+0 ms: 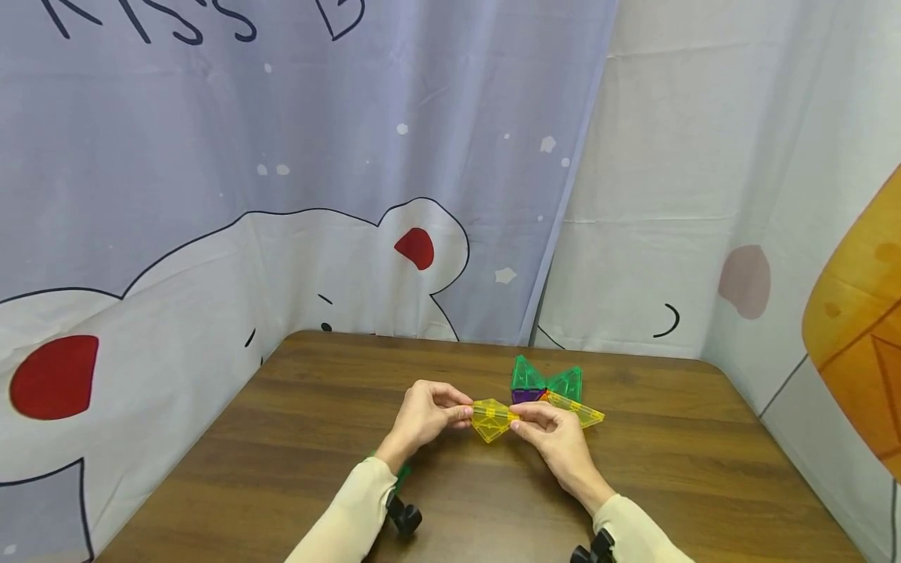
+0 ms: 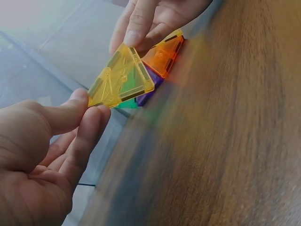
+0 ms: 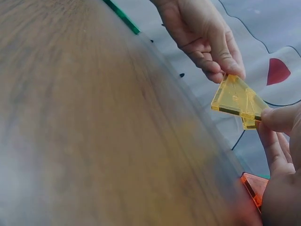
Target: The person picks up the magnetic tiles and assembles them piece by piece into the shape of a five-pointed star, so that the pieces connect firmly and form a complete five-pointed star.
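Yellow see-through triangular magnetic tiles [image 1: 490, 422] are held up above the table between both hands. My left hand [image 1: 422, 416] pinches one corner between thumb and fingers. At the opposite corner, my right hand [image 1: 556, 446] pinches with its thumb and fingertips. In the right wrist view a second yellow piece [image 3: 249, 124] shows under the first tile [image 3: 235, 98]; how they join is unclear. Just behind the right hand stands a group of tiles: green triangles [image 1: 529, 375], a purple tile [image 1: 526, 396], an orange tile [image 2: 164, 56] and a yellow tile [image 1: 579, 410]. The right hand partly hides it.
Another green tile [image 3: 123, 17] lies on the wooden table [image 1: 338, 438], mostly behind the left forearm in the head view. Printed curtains [image 1: 338, 156] hang along the table's far and side edges. Each wrist carries a black camera mount [image 1: 404, 516].
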`<state>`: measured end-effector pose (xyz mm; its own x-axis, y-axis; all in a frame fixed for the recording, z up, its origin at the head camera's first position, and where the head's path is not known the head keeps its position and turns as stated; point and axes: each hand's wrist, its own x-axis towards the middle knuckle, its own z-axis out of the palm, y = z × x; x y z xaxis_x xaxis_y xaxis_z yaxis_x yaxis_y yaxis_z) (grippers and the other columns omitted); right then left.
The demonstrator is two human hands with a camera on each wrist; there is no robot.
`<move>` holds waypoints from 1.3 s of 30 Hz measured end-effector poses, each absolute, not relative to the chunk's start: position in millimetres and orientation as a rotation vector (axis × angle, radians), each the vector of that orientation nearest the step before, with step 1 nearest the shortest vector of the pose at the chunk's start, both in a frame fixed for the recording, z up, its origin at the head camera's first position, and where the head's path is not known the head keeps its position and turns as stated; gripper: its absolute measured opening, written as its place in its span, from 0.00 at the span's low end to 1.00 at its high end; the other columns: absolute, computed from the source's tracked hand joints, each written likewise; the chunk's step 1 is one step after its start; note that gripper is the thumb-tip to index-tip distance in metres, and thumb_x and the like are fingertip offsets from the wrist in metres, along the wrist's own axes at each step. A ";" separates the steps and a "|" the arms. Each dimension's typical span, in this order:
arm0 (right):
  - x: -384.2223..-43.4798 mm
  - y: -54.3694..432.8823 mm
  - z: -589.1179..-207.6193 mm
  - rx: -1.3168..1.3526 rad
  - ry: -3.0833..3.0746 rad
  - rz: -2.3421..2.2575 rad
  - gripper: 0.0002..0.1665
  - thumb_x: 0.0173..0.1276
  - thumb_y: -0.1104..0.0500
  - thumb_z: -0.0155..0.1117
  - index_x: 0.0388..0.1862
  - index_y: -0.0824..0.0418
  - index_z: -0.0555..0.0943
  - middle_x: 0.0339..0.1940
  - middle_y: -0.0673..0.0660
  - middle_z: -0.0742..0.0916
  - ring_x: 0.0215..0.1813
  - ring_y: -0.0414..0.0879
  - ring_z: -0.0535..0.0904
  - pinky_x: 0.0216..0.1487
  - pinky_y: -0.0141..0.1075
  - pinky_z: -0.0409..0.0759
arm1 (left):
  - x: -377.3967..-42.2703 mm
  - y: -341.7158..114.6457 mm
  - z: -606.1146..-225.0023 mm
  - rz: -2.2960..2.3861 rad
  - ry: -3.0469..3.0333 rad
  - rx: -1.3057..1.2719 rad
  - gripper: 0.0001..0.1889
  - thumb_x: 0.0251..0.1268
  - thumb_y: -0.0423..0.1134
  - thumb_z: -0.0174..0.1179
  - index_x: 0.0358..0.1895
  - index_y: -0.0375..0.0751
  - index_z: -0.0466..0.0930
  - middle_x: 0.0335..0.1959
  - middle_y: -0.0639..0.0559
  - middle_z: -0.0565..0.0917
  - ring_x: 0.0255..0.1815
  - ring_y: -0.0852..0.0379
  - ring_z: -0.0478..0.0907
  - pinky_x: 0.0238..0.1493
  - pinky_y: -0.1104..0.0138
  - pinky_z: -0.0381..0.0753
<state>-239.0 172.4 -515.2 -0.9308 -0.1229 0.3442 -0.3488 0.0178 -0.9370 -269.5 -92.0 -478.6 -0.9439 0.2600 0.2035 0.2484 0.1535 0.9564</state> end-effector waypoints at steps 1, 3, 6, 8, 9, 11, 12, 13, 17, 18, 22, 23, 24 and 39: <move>-239.4 172.9 -514.9 0.502 -2.123 2.030 0.18 0.71 0.71 0.79 0.58 0.72 0.89 0.58 0.71 0.91 0.53 0.46 0.91 0.56 0.32 0.90 | -269.7 -91.6 -478.8 1.977 2.381 0.521 0.03 0.67 0.27 0.77 0.41 0.33 0.95 0.36 0.42 0.95 0.35 0.45 0.95 0.42 0.54 0.94; -240.9 174.8 -513.8 0.517 -2.139 2.015 0.21 0.71 0.71 0.78 0.61 0.75 0.87 0.59 0.73 0.90 0.54 0.46 0.91 0.56 0.32 0.89 | -270.2 -91.4 -479.2 1.984 2.390 0.511 0.02 0.67 0.27 0.78 0.41 0.33 0.95 0.36 0.42 0.95 0.36 0.43 0.95 0.43 0.53 0.94; -243.0 180.5 -510.0 0.548 -2.132 2.013 0.26 0.72 0.72 0.77 0.66 0.80 0.82 0.61 0.76 0.88 0.53 0.46 0.91 0.57 0.32 0.89 | -271.3 -91.5 -480.6 2.009 2.389 0.502 0.03 0.67 0.27 0.78 0.41 0.31 0.95 0.36 0.42 0.95 0.37 0.41 0.95 0.44 0.51 0.94; -244.7 187.3 -505.9 0.551 -2.117 2.009 0.27 0.74 0.72 0.75 0.68 0.81 0.80 0.62 0.77 0.87 0.54 0.46 0.91 0.57 0.32 0.89 | -272.0 -91.8 -481.8 2.027 2.381 0.487 0.04 0.67 0.27 0.78 0.41 0.29 0.94 0.37 0.42 0.95 0.38 0.40 0.95 0.44 0.51 0.94; -245.6 191.5 -503.3 0.551 -2.103 2.003 0.26 0.75 0.72 0.74 0.68 0.81 0.80 0.61 0.76 0.88 0.53 0.46 0.92 0.57 0.32 0.89 | -272.2 -92.0 -482.6 2.034 2.383 0.488 0.05 0.67 0.26 0.78 0.41 0.28 0.94 0.37 0.42 0.95 0.37 0.40 0.95 0.44 0.51 0.94; -247.4 201.7 -496.6 0.535 -2.073 1.982 0.24 0.76 0.72 0.73 0.67 0.80 0.81 0.58 0.73 0.90 0.52 0.46 0.92 0.56 0.32 0.89 | -272.8 -92.3 -483.8 2.045 2.378 0.471 0.05 0.66 0.26 0.78 0.42 0.27 0.94 0.37 0.42 0.95 0.37 0.40 0.95 0.44 0.50 0.94; -248.8 207.6 -493.2 0.521 -2.057 1.964 0.22 0.77 0.72 0.72 0.66 0.80 0.81 0.57 0.69 0.91 0.51 0.45 0.93 0.56 0.32 0.90 | -273.1 -92.4 -484.3 2.041 2.383 0.470 0.05 0.66 0.26 0.79 0.41 0.28 0.94 0.37 0.42 0.95 0.37 0.40 0.95 0.44 0.51 0.94; -250.4 214.0 -489.9 0.498 -2.041 1.935 0.20 0.77 0.72 0.72 0.64 0.79 0.83 0.55 0.65 0.92 0.50 0.44 0.93 0.55 0.31 0.89 | -273.3 -92.4 -484.7 2.034 2.391 0.468 0.06 0.66 0.27 0.79 0.42 0.28 0.94 0.37 0.43 0.95 0.37 0.40 0.95 0.44 0.51 0.94; -257.0 242.6 -481.8 0.387 -1.999 1.781 0.16 0.78 0.71 0.72 0.60 0.77 0.85 0.52 0.58 0.92 0.48 0.39 0.90 0.53 0.27 0.88 | -274.1 -91.7 -485.7 2.011 2.410 0.468 0.07 0.66 0.28 0.79 0.42 0.27 0.94 0.37 0.44 0.95 0.38 0.41 0.95 0.44 0.51 0.94; -258.6 250.3 -481.8 0.353 -2.015 1.735 0.16 0.78 0.69 0.72 0.60 0.76 0.86 0.53 0.57 0.91 0.48 0.38 0.89 0.52 0.26 0.87 | -274.1 -91.5 -486.0 2.005 2.415 0.468 0.07 0.66 0.28 0.80 0.42 0.27 0.94 0.37 0.44 0.95 0.38 0.41 0.95 0.44 0.51 0.94; -262.5 279.8 -489.2 0.281 -2.200 1.600 0.22 0.81 0.59 0.74 0.67 0.69 0.85 0.62 0.66 0.88 0.53 0.39 0.85 0.54 0.25 0.84 | -273.4 -90.6 -487.4 2.016 2.414 0.450 0.06 0.66 0.27 0.79 0.42 0.28 0.94 0.37 0.44 0.95 0.37 0.41 0.95 0.45 0.50 0.94; -262.8 286.0 -492.2 0.277 -2.276 1.574 0.23 0.81 0.56 0.74 0.68 0.66 0.85 0.64 0.66 0.88 0.55 0.40 0.85 0.54 0.26 0.84 | -273.1 -90.5 -487.9 2.020 2.415 0.443 0.05 0.66 0.27 0.79 0.42 0.29 0.94 0.37 0.44 0.95 0.38 0.41 0.95 0.45 0.50 0.94; -263.3 291.7 -495.6 0.285 -2.352 1.563 0.25 0.81 0.54 0.74 0.70 0.64 0.85 0.66 0.66 0.88 0.57 0.42 0.85 0.54 0.28 0.84 | -272.8 -90.4 -488.4 2.020 2.419 0.438 0.05 0.66 0.27 0.79 0.42 0.30 0.94 0.37 0.44 0.95 0.38 0.41 0.95 0.45 0.50 0.94; -269.6 282.6 -507.9 0.576 -2.551 1.682 0.22 0.72 0.59 0.82 0.60 0.64 0.86 0.54 0.64 0.89 0.50 0.50 0.86 0.46 0.34 0.86 | -274.9 -88.1 -488.1 2.136 2.406 0.363 0.05 0.68 0.28 0.79 0.43 0.32 0.94 0.37 0.42 0.95 0.39 0.36 0.95 0.45 0.49 0.94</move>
<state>-269.6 282.6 -507.9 -0.9308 -0.2866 0.2268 -0.3214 0.3465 -0.8813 -274.9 -88.1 -488.1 -0.9703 0.1031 0.2189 0.2296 0.1068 0.9674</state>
